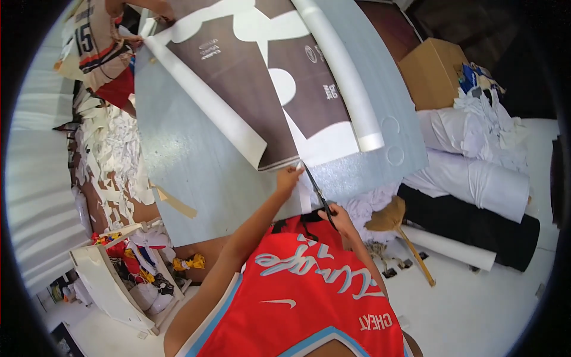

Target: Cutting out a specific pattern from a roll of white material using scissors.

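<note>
A large printed sheet (238, 77), white with dark grey-brown panels, lies on the grey-blue table (196, 184); I cannot tell whether it is paper or cloth. My left hand (289, 179) pinches its near edge, beside the white gap between two dark panels. In my right hand (338, 219) is a pair of long dark scissors (316, 189), the blades pointing away from me and their tips at the sheet's edge by my left fingers. A narrow white strip (305, 196) hangs below that spot. The sheet's left side is folded over, showing its white back.
A white roll (345, 77) lies along the sheet's right side. Another person (104, 41) works at the far left corner. White scraps (107, 160) cover the floor at left, near a crate of cloth (128, 279). Fabric rolls (470, 178), a broom (410, 244) and a cardboard box (431, 68) stand right.
</note>
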The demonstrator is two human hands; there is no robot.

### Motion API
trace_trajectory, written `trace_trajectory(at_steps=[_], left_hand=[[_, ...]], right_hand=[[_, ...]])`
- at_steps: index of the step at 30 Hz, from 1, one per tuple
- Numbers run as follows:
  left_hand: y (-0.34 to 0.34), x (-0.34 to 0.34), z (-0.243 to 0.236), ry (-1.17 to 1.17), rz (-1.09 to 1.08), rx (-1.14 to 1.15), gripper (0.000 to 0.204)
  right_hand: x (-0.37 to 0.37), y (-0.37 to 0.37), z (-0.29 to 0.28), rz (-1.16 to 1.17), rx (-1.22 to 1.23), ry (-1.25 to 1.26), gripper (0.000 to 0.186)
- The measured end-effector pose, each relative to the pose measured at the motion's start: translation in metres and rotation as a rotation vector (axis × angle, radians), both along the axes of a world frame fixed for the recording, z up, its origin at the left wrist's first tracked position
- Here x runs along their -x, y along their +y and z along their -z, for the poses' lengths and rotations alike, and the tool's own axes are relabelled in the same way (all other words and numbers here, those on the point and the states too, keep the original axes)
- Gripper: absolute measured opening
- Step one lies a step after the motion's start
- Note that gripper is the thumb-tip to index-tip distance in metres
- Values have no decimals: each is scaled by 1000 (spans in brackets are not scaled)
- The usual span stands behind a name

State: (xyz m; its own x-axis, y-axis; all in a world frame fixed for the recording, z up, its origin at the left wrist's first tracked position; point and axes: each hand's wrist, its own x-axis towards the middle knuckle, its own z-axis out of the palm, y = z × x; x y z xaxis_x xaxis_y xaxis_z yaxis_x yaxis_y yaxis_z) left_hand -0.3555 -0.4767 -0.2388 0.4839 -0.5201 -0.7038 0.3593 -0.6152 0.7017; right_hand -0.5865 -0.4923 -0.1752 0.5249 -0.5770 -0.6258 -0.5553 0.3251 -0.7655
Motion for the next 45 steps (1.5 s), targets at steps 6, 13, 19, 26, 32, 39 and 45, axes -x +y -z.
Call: trace_trajectory(at_steps=[6,13,19,26,32,39,45], left_hand=[[11,11,4,-91,-31,20,30],[3,0,11,-207,92,52,29],[1,5,1,-99,-39,108,24],[4,-6,-3,42,-81,113,20],[8,-18,0,138,-136,114,17],[10,-25,-3,196,-74,106,17],[17,-24,4,228,-32,137,19]], right_hand=[[17,-6,2,-47,-80,-5,35],[16,-5,0,-12,-233,-40,33],[41,-5,0,-62,-221,5,33],[-16,5,29,149,-316,-150,33],[-5,18,24,141,-250,-150,37],[22,34,17,60,-294,-93,35],[-19,37,39,234,-274,-255,36]])
